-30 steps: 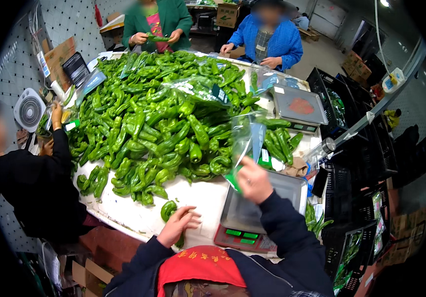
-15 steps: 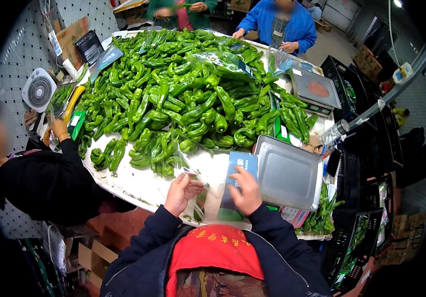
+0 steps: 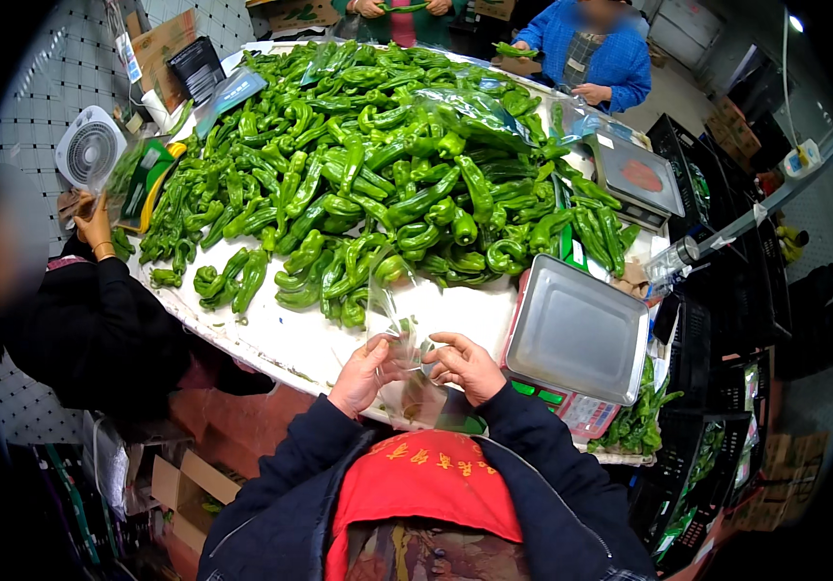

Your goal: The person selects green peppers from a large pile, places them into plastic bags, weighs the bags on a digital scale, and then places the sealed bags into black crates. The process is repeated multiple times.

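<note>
A clear plastic bag [image 3: 385, 302] stands between my hands over the near edge of the white table [image 3: 315, 351]. My left hand [image 3: 363, 376] is closed on the bag's upper edge, thumb against fingers. From the other side, my right hand [image 3: 470, 368] pinches the bag's rim with bent fingertips. The lower part of the bag hangs near my red apron [image 3: 426, 484], with a green band at its bottom. Just beyond my hands lies a large heap of long green peppers [image 3: 368, 184].
A scale with a metal tray [image 3: 579, 324] stands right of my hands, another scale [image 3: 639, 179] farther back. Black crates [image 3: 702, 474] line the right side. A person in black [image 3: 97, 329] works at left, a person in blue [image 3: 620, 58] across. A fan [image 3: 90, 147] is at far left.
My right hand has moved left from the bag's blue printed face to its rim, and its spread fingers have closed. The person at left has raised a bag; the one in blue now holds a pepper.
</note>
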The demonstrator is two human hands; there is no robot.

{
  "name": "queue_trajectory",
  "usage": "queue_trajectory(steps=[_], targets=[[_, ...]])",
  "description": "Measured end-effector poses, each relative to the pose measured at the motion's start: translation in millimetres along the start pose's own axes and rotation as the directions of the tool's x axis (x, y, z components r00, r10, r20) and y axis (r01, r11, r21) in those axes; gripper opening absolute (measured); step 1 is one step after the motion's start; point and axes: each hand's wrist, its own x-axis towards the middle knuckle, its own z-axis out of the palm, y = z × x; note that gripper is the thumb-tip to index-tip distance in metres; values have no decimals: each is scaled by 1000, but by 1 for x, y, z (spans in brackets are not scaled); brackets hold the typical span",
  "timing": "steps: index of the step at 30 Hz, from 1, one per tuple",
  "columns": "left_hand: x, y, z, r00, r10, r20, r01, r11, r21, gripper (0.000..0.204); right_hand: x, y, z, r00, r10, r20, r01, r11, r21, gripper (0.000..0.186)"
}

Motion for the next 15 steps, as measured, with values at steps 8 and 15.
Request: queue_trajectory(steps=[8, 15], targets=[[-16, 10, 12, 968, 123, 219, -63, 963, -262, 45, 19, 34, -1, 900, -364, -242, 177, 810, -559, 79], [-22, -3, -25, 928, 226, 297, -54, 869, -492, 38, 14, 26, 0, 967, 163, -194, -186, 977, -108, 99]])
